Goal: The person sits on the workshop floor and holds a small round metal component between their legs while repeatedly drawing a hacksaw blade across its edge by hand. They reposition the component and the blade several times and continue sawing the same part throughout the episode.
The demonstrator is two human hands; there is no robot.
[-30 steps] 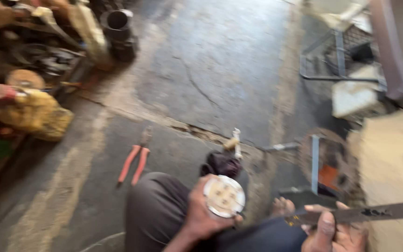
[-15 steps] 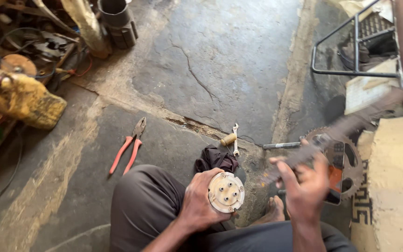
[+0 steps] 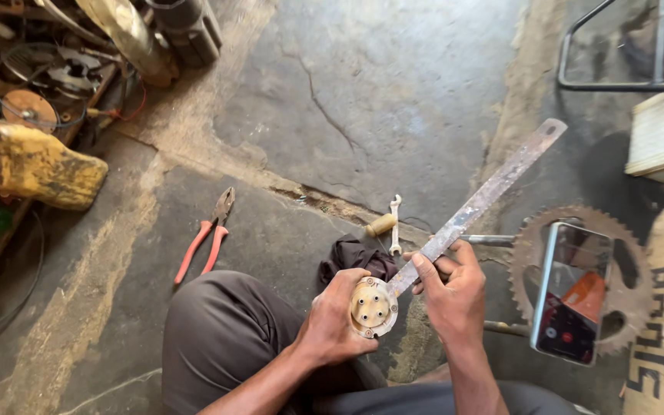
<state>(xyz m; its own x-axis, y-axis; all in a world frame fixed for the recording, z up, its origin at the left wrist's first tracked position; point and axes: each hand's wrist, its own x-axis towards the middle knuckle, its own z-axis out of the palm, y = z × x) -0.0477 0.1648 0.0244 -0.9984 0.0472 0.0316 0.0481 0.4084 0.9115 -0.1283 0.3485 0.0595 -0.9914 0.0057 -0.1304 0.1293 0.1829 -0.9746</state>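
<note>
My left hand (image 3: 338, 319) grips a round tan metal disc (image 3: 372, 307) with several small holes, held face up above my knee. My right hand (image 3: 449, 288) holds a long rusty flat metal bar (image 3: 478, 202) by its lower part. The bar's near end rests on the disc and its far end points up to the right. Both hands are close together over my dark trousers (image 3: 224, 330).
On the cracked concrete floor lie red-handled pliers (image 3: 207, 234), a small spanner (image 3: 395, 223), a wooden-handled tool (image 3: 382, 225) and a dark rag (image 3: 355, 255). A toothed sprocket (image 3: 624, 269) with a phone (image 3: 574, 292) on it lies right. Scrap parts and a yellow casing (image 3: 36, 164) crowd the left.
My right hand has swung the metal bar in from the right and laid its end on the disc. The disc stays in my left hand. The view has steadied.
</note>
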